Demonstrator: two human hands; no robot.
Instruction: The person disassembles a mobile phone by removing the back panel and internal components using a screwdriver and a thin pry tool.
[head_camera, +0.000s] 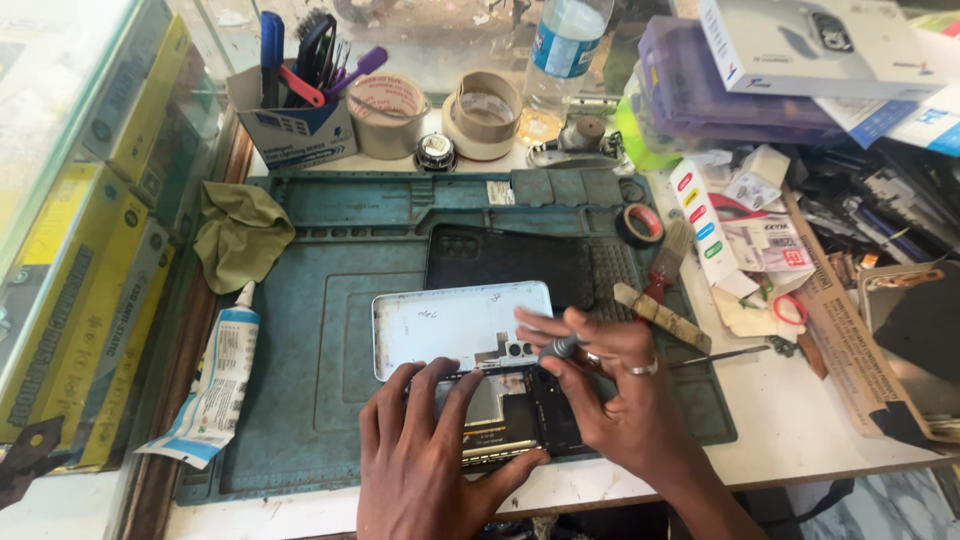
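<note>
**Opened phone on repair mat: items and visibility**

- Opened phone (505, 420): lower centre of the frame, lying on the teal mat (300, 330). Its inner boards are largely covered by both hands; only dark and metallic patches show between them.
- White back panel (450, 325): just above the phone at centre, overlapping it; the lower edge is hidden by fingertips.
- Left hand (420, 455): bottom centre, fingers spread flat and pressing on the phone; wrist cut off by the bottom edge.
- Right hand (610, 385): lower centre-right, fingers pressed together, pinching a small grey screwdriver (558, 347). The tip is hidden; where it meets the phone cannot be made out. A ring shows on one finger.
- Black phone case (505, 258): centre, on the mat, partly behind the panel.
- Green cloth (240, 230): left of centre.
- Glue tube (220, 380): lower left, over the mat's edge.
- Brush (660, 315): right of centre, beside the right hand.
- Tape rolls (385, 115): upper centre of the bench (800, 420).
- Water bottle (565, 45): top centre, upper part cut off.
- Clutter at upper right: boxes and packets overlapping, mostly indistinct.
</note>
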